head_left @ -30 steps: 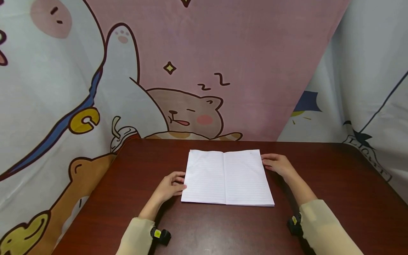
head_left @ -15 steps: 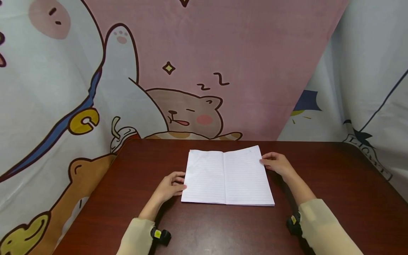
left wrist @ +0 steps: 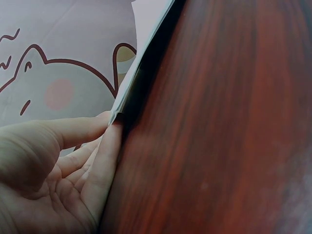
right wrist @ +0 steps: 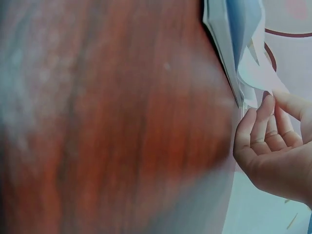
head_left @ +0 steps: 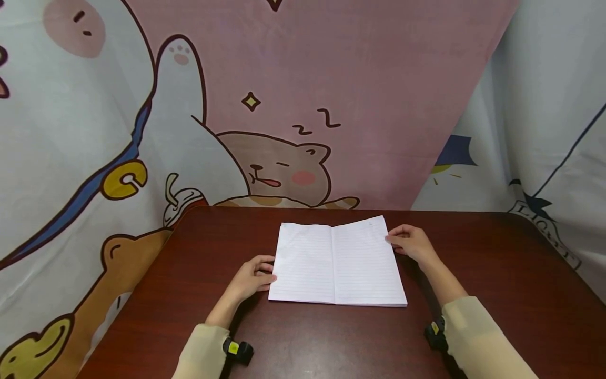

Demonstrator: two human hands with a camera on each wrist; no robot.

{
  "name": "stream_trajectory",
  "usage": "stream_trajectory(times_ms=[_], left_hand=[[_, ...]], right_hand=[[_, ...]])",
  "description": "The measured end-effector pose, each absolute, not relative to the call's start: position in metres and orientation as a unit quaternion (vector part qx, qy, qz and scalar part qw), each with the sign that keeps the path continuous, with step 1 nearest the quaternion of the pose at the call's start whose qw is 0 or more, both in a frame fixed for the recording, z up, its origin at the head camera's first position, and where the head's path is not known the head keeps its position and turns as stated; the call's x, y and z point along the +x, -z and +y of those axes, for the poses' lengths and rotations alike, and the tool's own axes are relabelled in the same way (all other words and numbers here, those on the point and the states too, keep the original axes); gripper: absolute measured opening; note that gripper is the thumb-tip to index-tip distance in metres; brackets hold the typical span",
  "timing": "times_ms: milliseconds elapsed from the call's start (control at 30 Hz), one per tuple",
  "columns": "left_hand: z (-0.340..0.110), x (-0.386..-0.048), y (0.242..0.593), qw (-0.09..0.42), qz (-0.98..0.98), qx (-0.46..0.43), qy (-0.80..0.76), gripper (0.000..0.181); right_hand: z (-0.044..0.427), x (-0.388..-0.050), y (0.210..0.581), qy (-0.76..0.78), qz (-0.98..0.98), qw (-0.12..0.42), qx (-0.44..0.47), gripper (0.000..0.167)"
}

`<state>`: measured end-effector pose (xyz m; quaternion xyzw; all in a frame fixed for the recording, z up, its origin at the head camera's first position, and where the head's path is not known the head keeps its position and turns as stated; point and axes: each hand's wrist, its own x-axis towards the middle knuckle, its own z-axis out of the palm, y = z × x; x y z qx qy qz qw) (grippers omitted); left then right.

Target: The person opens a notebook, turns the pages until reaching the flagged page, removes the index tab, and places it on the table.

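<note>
An open notebook [head_left: 303, 263] with lined white pages lies on the dark red-brown table. At its left edge my left hand [head_left: 248, 279] grips it, thumb on top; in the left wrist view a finger of that hand [left wrist: 63, 165] lies under the edge. My right hand [head_left: 413, 243] is at the upper right edge, pinching a page [head_left: 366, 231] between thumb and finger. In the right wrist view this page [right wrist: 263, 73] curves up from the thicker stack of pages [right wrist: 222, 44] below, and the other fingers of the right hand [right wrist: 278, 146] are bent.
The wooden table [head_left: 350, 342] reaches out on all sides of the notebook. Behind it hangs a pink and white cloth [head_left: 379, 105] with cartoon animals. A small black device [head_left: 239, 351] is at the left wrist, another black device [head_left: 436, 336] at the right.
The right page's upper corner has risen from lying flat, with my right thumb and finger now pinching it. My left hand has stayed at the left edge.
</note>
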<state>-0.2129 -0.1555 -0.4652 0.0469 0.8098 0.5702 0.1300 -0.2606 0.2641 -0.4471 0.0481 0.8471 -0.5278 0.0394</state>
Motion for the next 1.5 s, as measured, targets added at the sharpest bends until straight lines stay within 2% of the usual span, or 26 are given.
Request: stream_trajectory(times_ms=[533, 1000, 1500], left_hand=[[-0.156, -0.214, 0.467, 0.129, 0.809, 0.046, -0.572, 0.05], [-0.156, -0.214, 0.466, 0.131, 0.807, 0.044, -0.575, 0.05], [-0.156, -0.215, 0.467, 0.129, 0.807, 0.048, -0.574, 0.05]], right_hand=[[0.258, -0.257, 0.439, 0.487, 0.872, -0.004, 0.046, 0.033], [0.254, -0.25, 0.436, 0.596, 0.802, 0.04, 0.0, 0.046], [0.244, -0.239, 0.431, 0.56, 0.816, 0.113, -0.085, 0.047]])
